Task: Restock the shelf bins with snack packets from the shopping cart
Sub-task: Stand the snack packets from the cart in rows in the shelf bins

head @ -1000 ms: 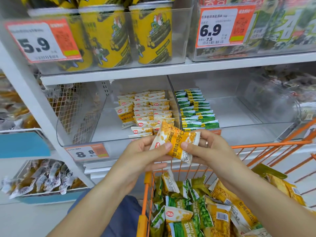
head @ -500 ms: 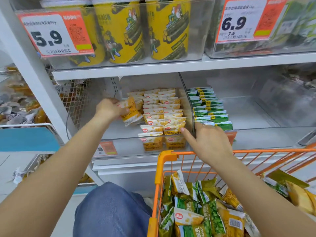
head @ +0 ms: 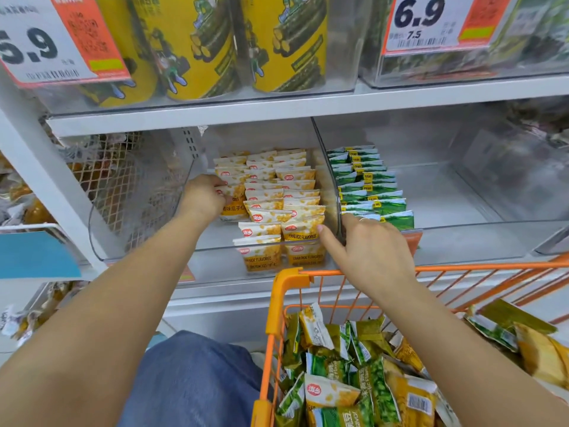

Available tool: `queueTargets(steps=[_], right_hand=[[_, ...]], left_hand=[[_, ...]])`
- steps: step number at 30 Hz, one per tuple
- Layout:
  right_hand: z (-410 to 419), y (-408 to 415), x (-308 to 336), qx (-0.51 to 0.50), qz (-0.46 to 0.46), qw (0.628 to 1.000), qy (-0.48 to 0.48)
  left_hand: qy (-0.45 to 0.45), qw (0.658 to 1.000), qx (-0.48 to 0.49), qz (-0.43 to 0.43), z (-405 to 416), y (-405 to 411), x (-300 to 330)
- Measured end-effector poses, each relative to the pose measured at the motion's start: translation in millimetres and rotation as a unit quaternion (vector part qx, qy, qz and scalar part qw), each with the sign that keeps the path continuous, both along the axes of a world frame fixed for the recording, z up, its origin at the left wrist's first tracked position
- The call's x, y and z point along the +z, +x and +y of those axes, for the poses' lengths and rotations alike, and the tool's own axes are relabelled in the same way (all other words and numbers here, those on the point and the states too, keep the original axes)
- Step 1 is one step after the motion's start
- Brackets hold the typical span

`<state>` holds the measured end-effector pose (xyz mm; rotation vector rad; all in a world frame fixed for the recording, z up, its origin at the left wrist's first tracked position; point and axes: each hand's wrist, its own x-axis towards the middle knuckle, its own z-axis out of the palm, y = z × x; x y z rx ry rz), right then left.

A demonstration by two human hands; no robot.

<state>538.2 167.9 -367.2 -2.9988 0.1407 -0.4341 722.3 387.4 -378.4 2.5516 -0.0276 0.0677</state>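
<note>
The left hand (head: pixel 204 195) pinches a small yellow-and-white foil snack packet (head: pixel 233 202) at its left edge, setting it into the left row of the clear plastic shelf bin (head: pixel 147 241), while the right hand (head: pixel 366 251), fingers loosely extended and holding nothing, touches the front packets with a fingertip. Such packets look light, crinkly and slippery, so they are best taken by a sealed edge. More lie in the orange wire shopping cart (head: pixel 286 282).

price tag (head: pixel 58 38) cropped at left edge
</note>
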Motion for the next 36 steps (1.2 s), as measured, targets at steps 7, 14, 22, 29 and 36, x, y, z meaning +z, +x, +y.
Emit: queueTargets(steps=[7,14,22,29,36], right_hand=[[-7,8,-2,-0.001,0.006,0.994,0.106],[-36,-27,25,0.057,-0.139,0.804,0.575],[-85,-82,25,-0.005,0.168,0.98,0.109],[-97,-92,-50,-0.039,0.316,0.947,0.044],[-98,-91,-64,0.025,0.319,0.935,0.155]], left_hand=[[-0.033,0.999,0.028,0.026,-7,-2,-2],[-0.029,0.993,-0.012,-0.114,-16,-40,27],[-0.063,0.909,-0.399,-0.104,-94,-179,38],[0.124,0.84,-0.527,0.028,-130,-201,-15],[0.183,0.845,-0.495,0.08,-123,-196,-20]])
